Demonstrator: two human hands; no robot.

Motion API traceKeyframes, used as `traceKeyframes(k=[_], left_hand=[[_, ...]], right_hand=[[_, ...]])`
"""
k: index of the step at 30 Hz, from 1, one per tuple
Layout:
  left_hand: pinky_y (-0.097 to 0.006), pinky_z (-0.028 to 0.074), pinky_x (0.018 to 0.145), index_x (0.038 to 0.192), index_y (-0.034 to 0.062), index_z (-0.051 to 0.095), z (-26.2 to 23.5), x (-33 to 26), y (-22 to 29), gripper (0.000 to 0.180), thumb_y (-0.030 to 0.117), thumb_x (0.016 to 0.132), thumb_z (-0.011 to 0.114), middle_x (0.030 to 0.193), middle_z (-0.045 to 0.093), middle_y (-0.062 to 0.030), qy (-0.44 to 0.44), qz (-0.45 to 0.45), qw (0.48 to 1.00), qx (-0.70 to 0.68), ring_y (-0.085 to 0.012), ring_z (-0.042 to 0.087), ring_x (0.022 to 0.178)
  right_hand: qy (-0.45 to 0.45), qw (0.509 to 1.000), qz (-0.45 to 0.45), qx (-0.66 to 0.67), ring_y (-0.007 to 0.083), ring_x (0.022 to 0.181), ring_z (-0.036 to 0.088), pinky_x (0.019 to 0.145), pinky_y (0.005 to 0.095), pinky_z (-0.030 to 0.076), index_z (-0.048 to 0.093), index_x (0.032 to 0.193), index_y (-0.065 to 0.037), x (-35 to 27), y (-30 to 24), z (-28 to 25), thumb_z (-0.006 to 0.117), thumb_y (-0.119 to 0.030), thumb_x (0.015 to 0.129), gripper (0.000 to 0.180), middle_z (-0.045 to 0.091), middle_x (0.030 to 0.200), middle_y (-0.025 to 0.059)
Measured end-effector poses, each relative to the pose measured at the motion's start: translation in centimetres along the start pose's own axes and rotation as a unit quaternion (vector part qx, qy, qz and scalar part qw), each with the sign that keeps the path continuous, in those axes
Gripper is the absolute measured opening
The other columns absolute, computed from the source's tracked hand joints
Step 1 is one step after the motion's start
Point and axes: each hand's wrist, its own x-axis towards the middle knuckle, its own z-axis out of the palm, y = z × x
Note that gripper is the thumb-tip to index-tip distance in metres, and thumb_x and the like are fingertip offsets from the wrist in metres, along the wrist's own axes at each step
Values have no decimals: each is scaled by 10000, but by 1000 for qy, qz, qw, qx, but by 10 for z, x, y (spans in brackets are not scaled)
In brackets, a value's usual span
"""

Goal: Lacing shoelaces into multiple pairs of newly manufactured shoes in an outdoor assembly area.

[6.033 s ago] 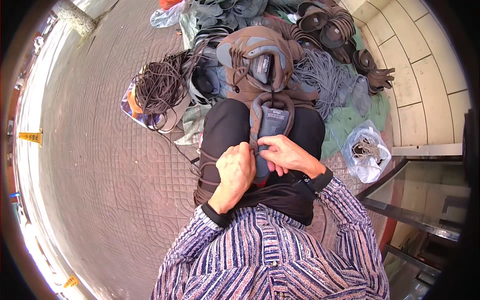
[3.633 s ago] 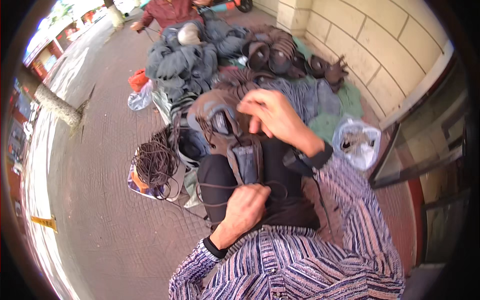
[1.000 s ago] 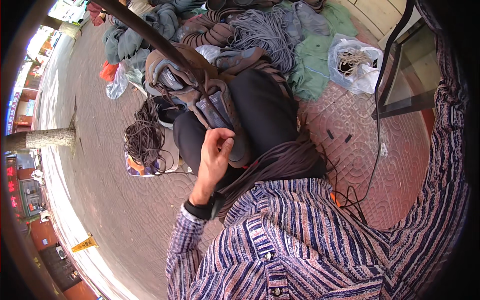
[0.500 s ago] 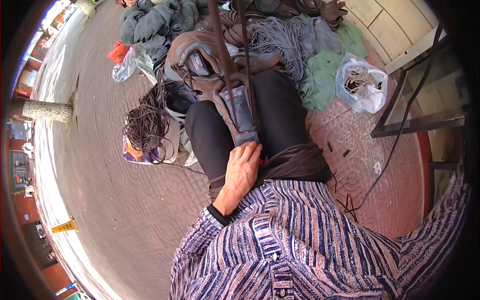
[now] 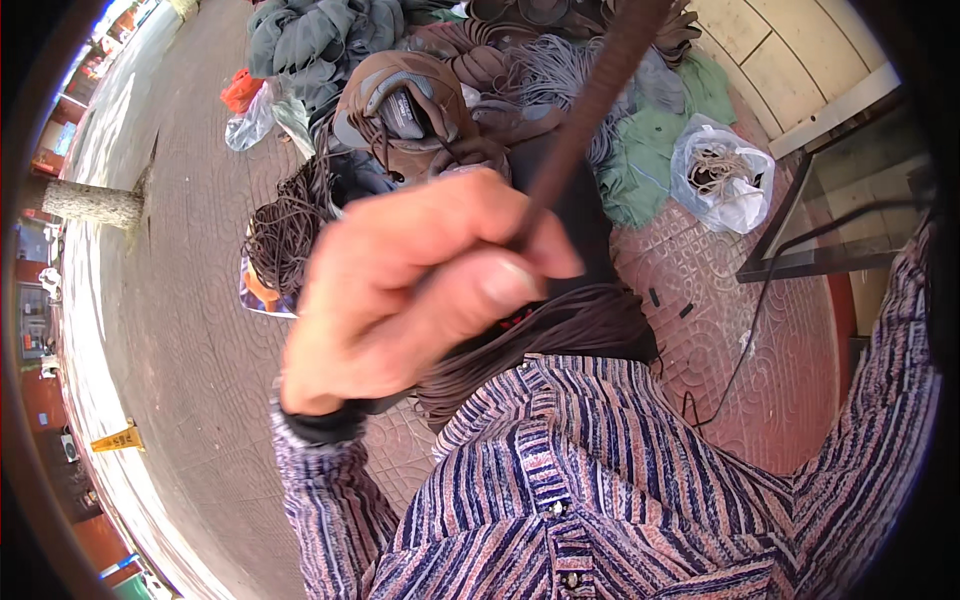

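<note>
My left hand (image 5: pixel 400 280) is raised in front of my lap. Its thumb and forefinger pinch a brown shoelace (image 5: pixel 598 100), which runs up to the upper right and out of view. The hand hides most of the shoe between my knees. A brown and grey shoe (image 5: pixel 440 90) shows just beyond, its laces loose. Across my lap lies a bundle of dark brown laces (image 5: pixel 580 318). Only the striped sleeve (image 5: pixel 890 380) of my right arm shows at the right; the right hand is outside the picture.
Left of my knees sits a tangle of dark laces (image 5: pixel 285 235) on a bag. Grey laces (image 5: pixel 560 65), green cloth (image 5: pixel 640 165) and a plastic bag of beige cord (image 5: pixel 722 175) lie ahead and right. A glass-panelled frame (image 5: pixel 850 205) stands at the right, a black cable (image 5: pixel 745 345) beside it.
My left hand has left the shoe in my lap and come up, now pinching the lace. The two upright laces now appear as one slanting strand. My right arm has shifted outward.
</note>
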Motion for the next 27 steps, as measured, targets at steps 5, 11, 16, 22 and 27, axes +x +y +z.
traceKeyframes(k=[5,11,16,22,27], left_hand=[[-197,297,478,929,27,541,-57,-57,-42,238,256,965,485,687,465,10,268,-96,927,-243,-33,345,517],[-229,377,374,883,-15,591,-54,-256,-161,259,228,922,513,680,637,-57,375,-555,742,-34,-119,520,438],[-276,491,582,979,-9,649,-12,-196,-157,204,167,909,572,793,662,-89,352,-329,731,483,-141,613,686],[-220,433,562,1108,-27,624,55,-57,-134,242,123,932,550,670,595,-23,201,-426,882,36,-69,532,615],[-214,376,504,1142,-47,605,59,-54,-135,283,139,956,500,617,557,-7,179,-473,862,-16,-51,462,547]], right_hand=[[7,1000,11,0,162,949,607,846,288,486,479,1293,15,21,16,-32,488,-318,969,465,600,1090,104],[255,967,-3,-28,36,490,366,427,205,277,688,924,-51,36,258,50,626,-217,853,191,461,590,-73],[-42,993,-101,50,121,702,625,637,271,513,591,1176,-29,-8,173,305,532,-148,918,290,653,809,53],[-49,925,-326,-187,298,794,536,685,387,440,551,802,-49,-29,149,385,581,-10,764,62,518,808,104],[-52,901,-334,-271,246,807,475,720,359,356,548,769,-65,-44,151,395,593,-92,782,54,485,815,79]])
